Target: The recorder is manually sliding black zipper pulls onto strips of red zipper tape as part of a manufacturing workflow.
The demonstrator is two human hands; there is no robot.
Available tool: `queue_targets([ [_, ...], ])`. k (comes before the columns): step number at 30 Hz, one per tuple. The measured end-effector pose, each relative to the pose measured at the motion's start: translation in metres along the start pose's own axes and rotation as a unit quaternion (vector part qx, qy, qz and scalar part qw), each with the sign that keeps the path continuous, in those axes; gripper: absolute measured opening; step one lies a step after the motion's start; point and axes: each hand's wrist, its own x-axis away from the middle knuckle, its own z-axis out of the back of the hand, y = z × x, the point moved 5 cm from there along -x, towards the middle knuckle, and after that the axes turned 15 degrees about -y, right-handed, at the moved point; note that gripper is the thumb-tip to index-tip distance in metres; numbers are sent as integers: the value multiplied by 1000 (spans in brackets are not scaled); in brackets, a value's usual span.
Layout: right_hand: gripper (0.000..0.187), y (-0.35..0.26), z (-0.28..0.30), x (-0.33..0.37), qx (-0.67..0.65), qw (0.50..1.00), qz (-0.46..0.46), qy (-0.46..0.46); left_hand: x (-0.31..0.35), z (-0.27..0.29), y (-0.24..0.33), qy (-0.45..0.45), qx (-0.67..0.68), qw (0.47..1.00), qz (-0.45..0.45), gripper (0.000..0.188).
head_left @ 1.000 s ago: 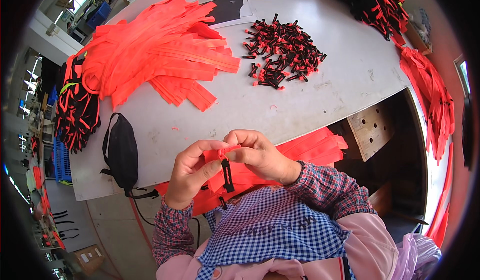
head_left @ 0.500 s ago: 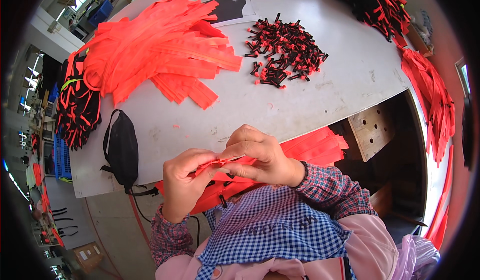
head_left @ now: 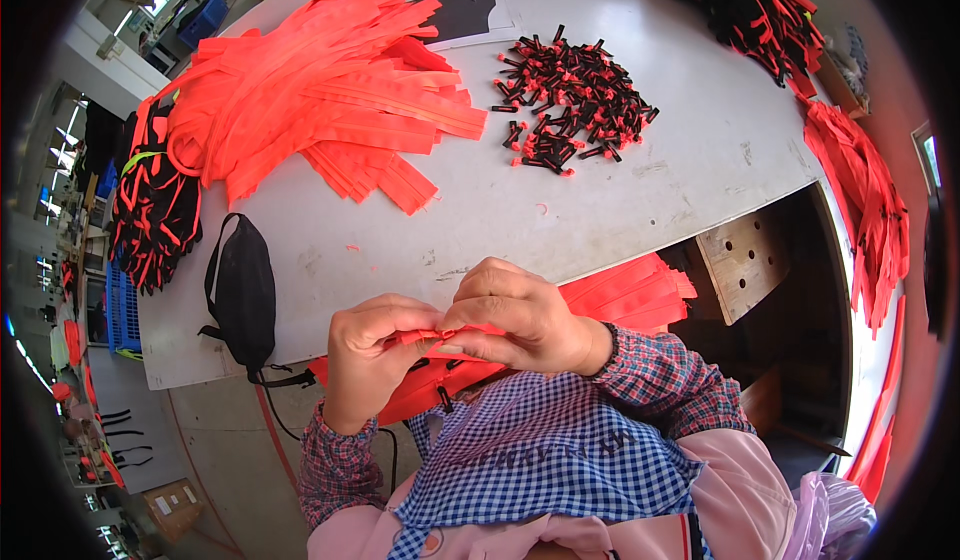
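My left hand (head_left: 370, 355) and my right hand (head_left: 520, 322) meet in front of my chest, thumbs and fingers pinched on the end of an orange zipper tape (head_left: 418, 337). The fingertips cover most of the spot where they meet. More orange zipper tapes (head_left: 400, 400) lie over my lap below, and a black zipper pull (head_left: 444, 397) hangs from them. Beside my right wrist, further orange tapes (head_left: 635, 292) stick out at the table edge. On the table sits a heap of small black-and-orange zipper pulls (head_left: 575, 105), with a big pile of orange zipper tapes (head_left: 320, 100) to its left.
A black pouch with a strap (head_left: 246, 295) lies at the table's (head_left: 700, 140) near left edge. Black-and-orange bundles stand at far left (head_left: 155, 210) and far right (head_left: 745, 10). Orange strips (head_left: 860, 200) hang at the right. A board with holes (head_left: 742, 265) sits below the tabletop.
My right fingers have shifted slightly and closed in over the tape, hiding more of its end. Both hands otherwise stay in the same place, and the piles are unchanged.
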Motion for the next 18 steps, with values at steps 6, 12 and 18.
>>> queue_targets([
  [6, 24, 0, 6, -3, -10, 1000, 2, -7, -1, -2, 6, 32, -28, 999, 20, 18],
  [12, 17, 3, -1, 0, -123, 992, -17, -13, -1, -5, 8, -18, -38, 999, -3, 16],
  [18, 21, 8, -5, 5, -152, 988, -13, -9, -4, -11, 1, -30, -2, 999, -15, 15],
])
